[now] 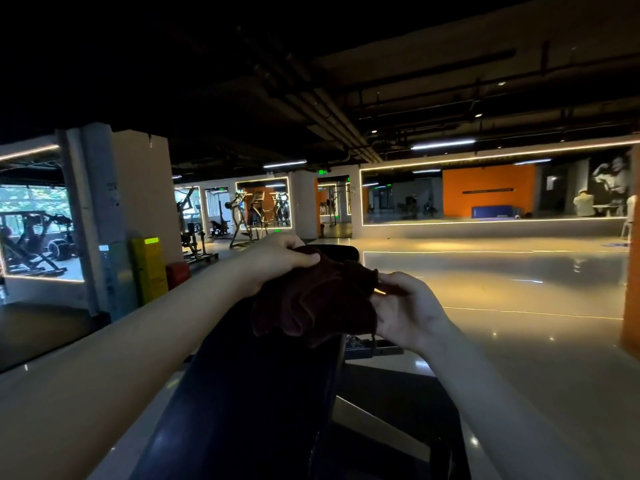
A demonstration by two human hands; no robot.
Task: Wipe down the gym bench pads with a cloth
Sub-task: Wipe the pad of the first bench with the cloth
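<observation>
A dark brown cloth [313, 299] hangs bunched between both of my hands above the black bench pad [256, 386], which runs from the bottom centre away from me. My left hand [277, 258] grips the cloth's upper left part with its fingers curled over it. My right hand [405, 306] pinches the cloth's right edge between thumb and fingers. A second black pad [341, 252] shows just beyond the cloth, mostly hidden by it.
The bench's metal frame [374, 348] sticks out to the right under the pad. Glossy pale floor [502, 299] spreads to the right. A white pillar [131, 202] with a yellow box [149, 268] stands left. Weight machines [246, 216] and mirrored walls line the back.
</observation>
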